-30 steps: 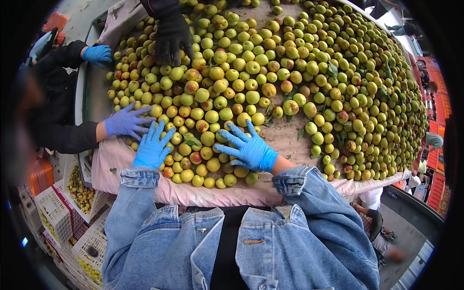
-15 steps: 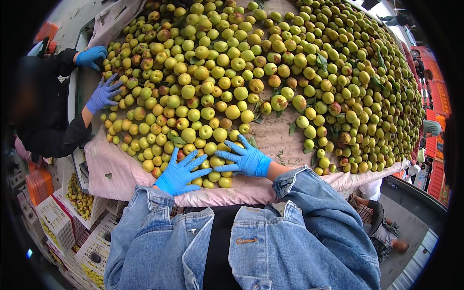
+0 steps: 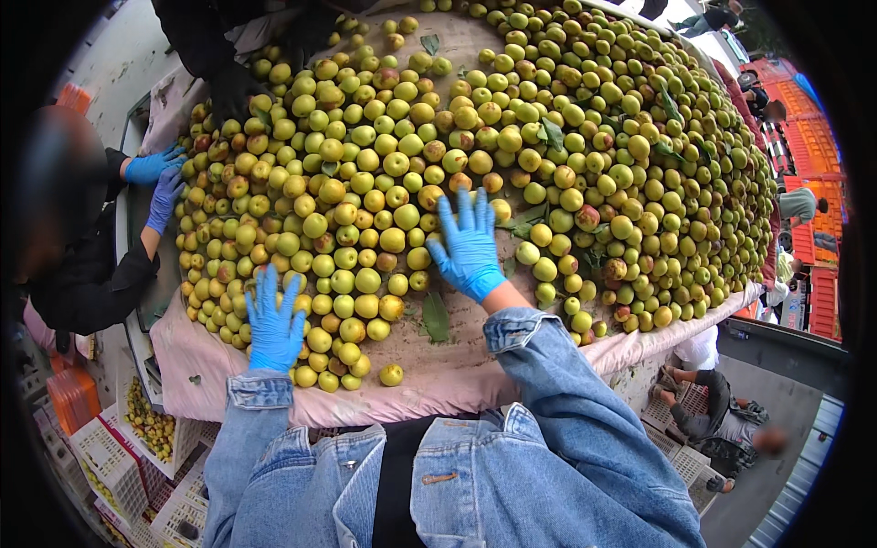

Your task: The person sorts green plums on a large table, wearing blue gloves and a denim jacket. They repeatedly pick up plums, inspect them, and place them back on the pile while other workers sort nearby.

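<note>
A thick layer of small round yellow-green fruits (image 3: 368, 306), some blushed reddish brown and looking like jujubes, covers a wide table. My left hand (image 3: 274, 320), in a blue glove, lies with fingers spread on the fruits at the near left edge. Farther forward and to the right, my right hand (image 3: 470, 247), gloved alike, is stretched flat with fingers apart. Its fingertips touch fruits at the border of a bare patch of cloth (image 3: 461, 352). Neither hand grips a fruit. A long green leaf (image 3: 436, 317) lies on that cloth, below my right hand.
At the left edge a co-worker's blue-gloved hands (image 3: 163, 187) rest by the fruits. Another person's dark-gloved hand (image 3: 233, 91) is at the far left. White crates (image 3: 110, 461) with fruit stand on the floor lower left; red crates (image 3: 804, 128) are stacked at far right.
My hands have moved apart: the left one leftward, the right one forward. Fruits near me have shifted, widening the bare cloth. Another person's dark-gloved hand has come in at the far left.
</note>
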`<state>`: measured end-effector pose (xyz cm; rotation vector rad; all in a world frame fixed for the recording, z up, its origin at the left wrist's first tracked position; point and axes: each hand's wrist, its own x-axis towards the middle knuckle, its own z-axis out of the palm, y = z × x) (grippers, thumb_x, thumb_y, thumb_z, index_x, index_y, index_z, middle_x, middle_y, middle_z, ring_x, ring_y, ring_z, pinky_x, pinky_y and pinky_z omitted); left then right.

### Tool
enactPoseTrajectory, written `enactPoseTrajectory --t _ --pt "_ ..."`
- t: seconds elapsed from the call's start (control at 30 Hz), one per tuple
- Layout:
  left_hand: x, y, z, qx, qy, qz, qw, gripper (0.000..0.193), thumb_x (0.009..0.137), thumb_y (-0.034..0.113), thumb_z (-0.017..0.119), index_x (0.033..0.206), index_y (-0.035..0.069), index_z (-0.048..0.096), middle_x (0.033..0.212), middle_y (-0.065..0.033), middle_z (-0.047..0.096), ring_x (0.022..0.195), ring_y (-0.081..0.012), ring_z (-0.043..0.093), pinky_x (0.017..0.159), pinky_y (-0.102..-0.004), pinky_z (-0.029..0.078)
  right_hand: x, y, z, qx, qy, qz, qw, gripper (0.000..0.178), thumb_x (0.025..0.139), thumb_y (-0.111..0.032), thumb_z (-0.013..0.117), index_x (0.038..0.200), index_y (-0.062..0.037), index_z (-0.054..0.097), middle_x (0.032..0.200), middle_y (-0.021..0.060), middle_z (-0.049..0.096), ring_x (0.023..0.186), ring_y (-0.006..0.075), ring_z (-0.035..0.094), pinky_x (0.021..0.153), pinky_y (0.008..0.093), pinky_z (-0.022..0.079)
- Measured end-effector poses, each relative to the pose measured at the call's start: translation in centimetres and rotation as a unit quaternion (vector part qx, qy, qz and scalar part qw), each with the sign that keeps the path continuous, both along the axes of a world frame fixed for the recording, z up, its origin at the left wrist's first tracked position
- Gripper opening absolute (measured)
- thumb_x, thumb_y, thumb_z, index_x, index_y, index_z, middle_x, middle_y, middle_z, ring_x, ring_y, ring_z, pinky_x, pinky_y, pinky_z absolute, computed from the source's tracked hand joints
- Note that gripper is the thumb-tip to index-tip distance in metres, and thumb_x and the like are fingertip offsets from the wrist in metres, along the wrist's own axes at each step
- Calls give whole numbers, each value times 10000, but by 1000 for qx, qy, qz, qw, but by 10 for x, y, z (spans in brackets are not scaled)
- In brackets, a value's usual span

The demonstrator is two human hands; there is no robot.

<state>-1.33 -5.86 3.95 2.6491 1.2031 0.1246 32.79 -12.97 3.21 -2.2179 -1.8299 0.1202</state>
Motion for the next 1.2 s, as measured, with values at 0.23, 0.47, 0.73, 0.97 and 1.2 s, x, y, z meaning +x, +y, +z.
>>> enactPoseTrajectory --t 0.23,0.47,0.73,0.97,1.2 --pt "101 -56 13 -105 -29 -179 978 633 830 479 555 1396 268 369 1505 -122 188 1382 -390 124 1067 -627 19 -18 14 40 9 58 200 978 638 845 -327 577 1413 -207 311 1465 157 261 1365 381 211 1088 556 170" --pt "90 -30 -9 -34 69 -156 985 638 779 550 568 1367 372 393 1513 -41 202 1396 -340 108 1059 -635 4 38 32 -20 -95 32 -106 989 735 872 -464 450 1471 -182 130 1458 292 141 1368 436 96 1043 655 64" --pt "47 -4 -2 -85 148 -92 981 582 845 475 531 1389 354 361 1506 -58 211 1395 -339 116 1063 -636 56 -45 52 -12 -51 100 180 977 651 904 -408 432 1449 -130 208 1439 262 232 1357 419 172 1083 578 139" --pt "21 -4 25 -48 9 19 999 530 868 374 548 1371 272 418 1514 -101 164 1388 -360 119 1071 -605 107 -35 -23 48 -68 104 324 938 687 842 -377 575 1435 -231 260 1467 182 226 1341 414 232 1050 593 224" --pt "45 -90 1 -24 57 -369 927 371 789 332 599 1158 311 558 1388 46 409 1337 -251 313 1032 -646 163 -29 -95 -1 -204 76 358 908 952 675 -381 740 1449 -251 202 1451 167 264 1360 350 233 1059 615 183"
